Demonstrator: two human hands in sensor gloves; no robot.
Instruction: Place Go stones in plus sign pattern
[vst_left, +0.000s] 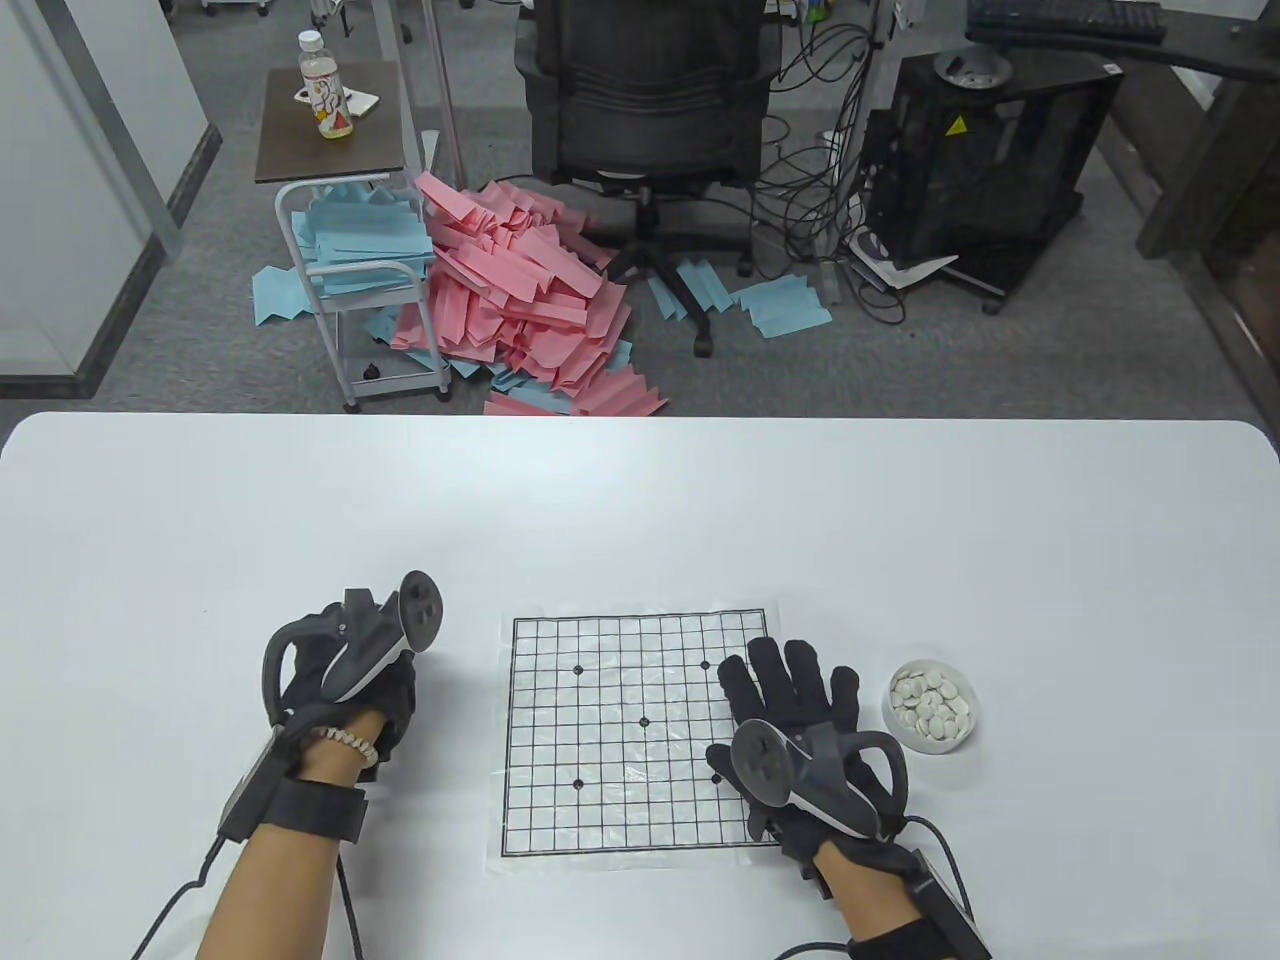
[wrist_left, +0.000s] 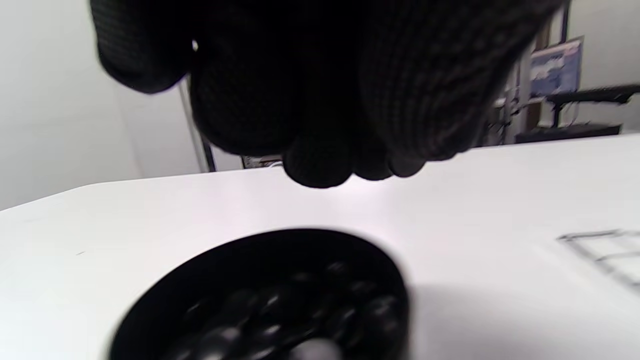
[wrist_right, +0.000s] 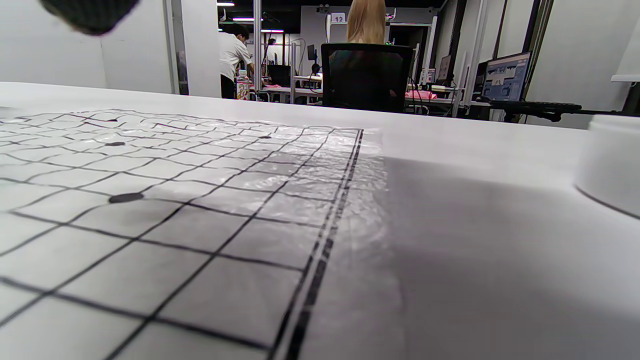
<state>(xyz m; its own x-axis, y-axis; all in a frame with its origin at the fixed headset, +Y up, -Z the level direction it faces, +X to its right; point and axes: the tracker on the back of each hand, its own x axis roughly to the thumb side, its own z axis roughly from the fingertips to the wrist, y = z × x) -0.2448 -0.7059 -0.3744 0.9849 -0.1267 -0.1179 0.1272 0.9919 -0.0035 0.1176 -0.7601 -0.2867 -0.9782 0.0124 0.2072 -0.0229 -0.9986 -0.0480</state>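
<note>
A gridded Go board sheet is laid on a white desk. Its right edge is covered by the flat right hand; white stones are held in a bowl alongside. The left hand is rested apart.

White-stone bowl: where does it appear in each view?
Table view: white-stone bowl right of the right hand.
Left wrist view: not in it.
Right wrist view: white wall at the right edge.
Shared landmark: the grid board, its right border.
</note>
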